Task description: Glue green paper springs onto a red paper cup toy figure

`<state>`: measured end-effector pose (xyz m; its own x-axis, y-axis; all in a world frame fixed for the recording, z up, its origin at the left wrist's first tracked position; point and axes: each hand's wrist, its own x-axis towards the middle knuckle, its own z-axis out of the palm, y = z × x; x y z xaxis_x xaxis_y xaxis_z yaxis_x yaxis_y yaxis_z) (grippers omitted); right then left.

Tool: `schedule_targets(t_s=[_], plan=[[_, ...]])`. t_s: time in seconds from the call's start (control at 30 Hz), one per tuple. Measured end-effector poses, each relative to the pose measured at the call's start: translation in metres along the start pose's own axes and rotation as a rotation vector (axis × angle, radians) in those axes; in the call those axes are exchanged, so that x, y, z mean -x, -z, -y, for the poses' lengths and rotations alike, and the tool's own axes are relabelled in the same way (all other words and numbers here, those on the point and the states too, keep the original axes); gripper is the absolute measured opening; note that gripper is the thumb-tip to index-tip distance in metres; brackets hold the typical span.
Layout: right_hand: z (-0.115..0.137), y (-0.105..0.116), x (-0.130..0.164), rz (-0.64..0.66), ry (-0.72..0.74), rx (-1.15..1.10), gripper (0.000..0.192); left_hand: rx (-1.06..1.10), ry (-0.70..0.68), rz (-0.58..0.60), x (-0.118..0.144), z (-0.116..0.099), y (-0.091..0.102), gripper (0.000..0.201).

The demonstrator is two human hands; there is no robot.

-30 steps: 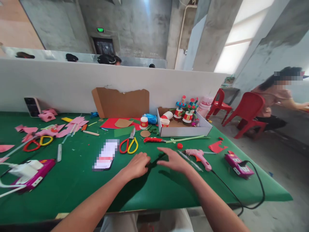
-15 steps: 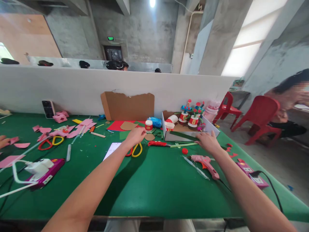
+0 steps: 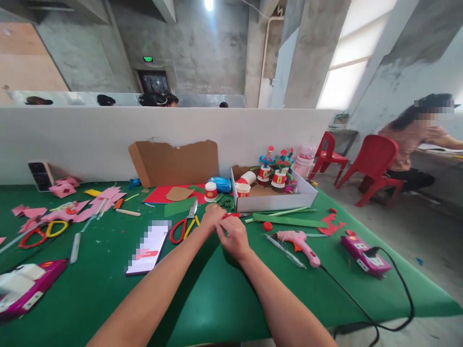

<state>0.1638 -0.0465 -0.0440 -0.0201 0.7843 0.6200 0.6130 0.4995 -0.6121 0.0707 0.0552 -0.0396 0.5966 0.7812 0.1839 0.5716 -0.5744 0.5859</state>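
Where the bench (image 3: 217, 308) ran far left of the white box (image 3: 275, 203), a purple socket block (image 3: 39, 286) was cut off by the view's edge. Nearer the box, a phone (image 3: 148, 248) lay with its screen pixelated; then came scissors (image 3: 193, 210), blades pointing away from the person, one yellow loop partly covered by the left arm. Just in front of the box's left corner, the left hand (image 3: 212, 218) and right hand (image 3: 234, 235) met, fingers bunched together. Behind them a red tool (image 3: 236, 214) showed only as a sliver; its ends were hidden, and whether the fingers gripped anything could not be told. Right of the hands, a green strip (image 3: 289, 220) lay before the box, its long axis running left to right, almost along the front wall, the right end slanting slightly toward the person and reaching a red paper scrap (image 3: 332, 225). Below the strip, a pink glue gun (image 3: 306, 248) pointed its nozzle left.
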Motion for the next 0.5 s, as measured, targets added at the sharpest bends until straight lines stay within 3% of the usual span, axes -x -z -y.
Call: schedule_targets(t_s=[0.17, 0.27, 0.37, 0.5], plan=[[0.003, 0.001, 0.003, -0.043, 0.072, 0.135, 0.029, 0.02, -0.024, -0.021, -0.007, -0.019, -0.023, 0.02], [-0.004, 0.002, 0.002, -0.145, 0.07, 0.172, 0.028, 0.002, -0.023, -0.042, -0.009, -0.028, -0.027, 0.012], [-0.011, 0.003, 0.001, -0.241, 0.073, 0.238, 0.03, -0.081, 0.052, -0.074, -0.009, -0.02, -0.015, 0.017], [-0.016, 0.001, 0.0, -0.214, 0.059, 0.323, 0.033, -0.276, 0.268, -0.119, -0.009, 0.008, 0.014, 0.021]])
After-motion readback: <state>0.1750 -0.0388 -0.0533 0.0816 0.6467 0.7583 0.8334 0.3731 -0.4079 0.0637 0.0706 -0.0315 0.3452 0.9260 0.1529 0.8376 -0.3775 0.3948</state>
